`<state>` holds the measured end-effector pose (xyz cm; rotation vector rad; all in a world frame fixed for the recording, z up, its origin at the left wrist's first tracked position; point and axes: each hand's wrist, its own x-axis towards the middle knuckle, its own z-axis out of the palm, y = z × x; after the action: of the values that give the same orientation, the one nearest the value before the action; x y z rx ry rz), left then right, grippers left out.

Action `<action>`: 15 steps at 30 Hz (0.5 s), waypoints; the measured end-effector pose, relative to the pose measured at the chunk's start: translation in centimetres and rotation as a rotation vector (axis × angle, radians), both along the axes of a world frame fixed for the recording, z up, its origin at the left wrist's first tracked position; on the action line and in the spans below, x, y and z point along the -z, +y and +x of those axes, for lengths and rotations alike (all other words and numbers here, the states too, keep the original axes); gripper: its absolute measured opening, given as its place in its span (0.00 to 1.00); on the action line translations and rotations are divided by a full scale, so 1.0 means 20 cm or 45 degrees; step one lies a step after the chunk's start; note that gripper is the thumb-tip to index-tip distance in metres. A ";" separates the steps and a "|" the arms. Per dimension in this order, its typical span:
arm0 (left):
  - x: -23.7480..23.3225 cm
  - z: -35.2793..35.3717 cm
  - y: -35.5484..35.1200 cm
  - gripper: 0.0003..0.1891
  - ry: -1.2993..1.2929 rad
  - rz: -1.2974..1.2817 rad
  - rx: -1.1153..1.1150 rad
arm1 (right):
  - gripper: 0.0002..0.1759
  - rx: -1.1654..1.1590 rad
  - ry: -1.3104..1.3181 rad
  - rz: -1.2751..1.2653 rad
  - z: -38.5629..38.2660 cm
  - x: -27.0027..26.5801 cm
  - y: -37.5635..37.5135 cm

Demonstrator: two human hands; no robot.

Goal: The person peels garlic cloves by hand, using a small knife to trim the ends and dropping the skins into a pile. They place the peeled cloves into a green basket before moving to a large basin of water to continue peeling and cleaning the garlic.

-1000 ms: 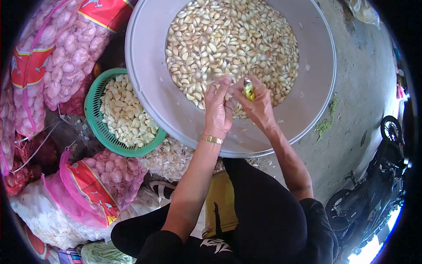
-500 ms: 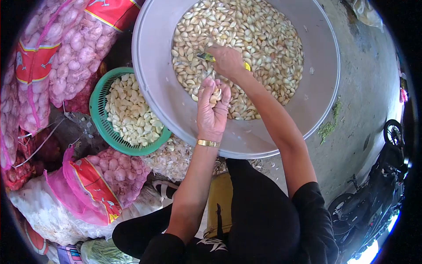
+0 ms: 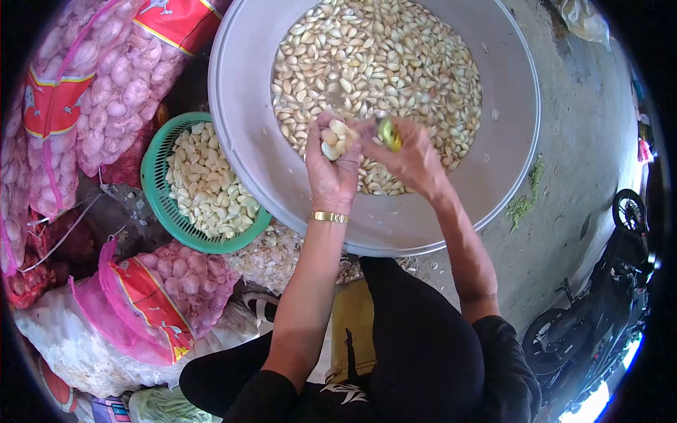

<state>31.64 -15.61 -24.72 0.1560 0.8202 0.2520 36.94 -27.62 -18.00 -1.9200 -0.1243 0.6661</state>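
Observation:
My left hand (image 3: 331,176), palm up with a gold band at the wrist, cups several garlic cloves (image 3: 338,137) over the near part of a large grey basin (image 3: 240,106). Close at its right, my right hand (image 3: 416,161) grips a small knife with a yellow-green handle (image 3: 389,134); its fingertips are right at the cloves. Motion blurs the blade. Beneath both hands, unpeeled garlic cloves (image 3: 374,63) cover the basin's bottom in water. Pale peeled cloves (image 3: 208,180) fill a green basket (image 3: 159,194) left of the basin.
Net sacks of garlic bulbs (image 3: 116,106) stand at the left, and an opened pink net sack (image 3: 190,271) lies lower down. Garlic skins (image 3: 271,261) litter the floor below the basket. A motorbike (image 3: 592,296) is at the far right.
My right hand has drawn back from over the soaking cloves, down and to the right, and turned beside my left hand. The left hand has shifted slightly left and up, keeping its cloves.

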 end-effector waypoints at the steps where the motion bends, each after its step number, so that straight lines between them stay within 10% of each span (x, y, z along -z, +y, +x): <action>1: -0.02 0.00 0.00 0.16 -0.027 0.052 0.080 | 0.18 -0.022 0.164 0.038 -0.02 -0.01 0.00; 7: -0.05 0.01 -0.01 0.13 -0.094 0.073 0.189 | 0.17 -0.145 -0.494 -0.009 -0.05 0.10 0.01; 15: 0.03 -0.03 0.00 0.13 0.127 0.041 0.272 | 0.17 -0.293 -0.403 0.078 -0.12 0.14 0.01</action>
<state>30.97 -15.69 -25.28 0.2867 0.8915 0.0565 34.64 -27.34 -20.76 -1.9569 -0.5657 0.4964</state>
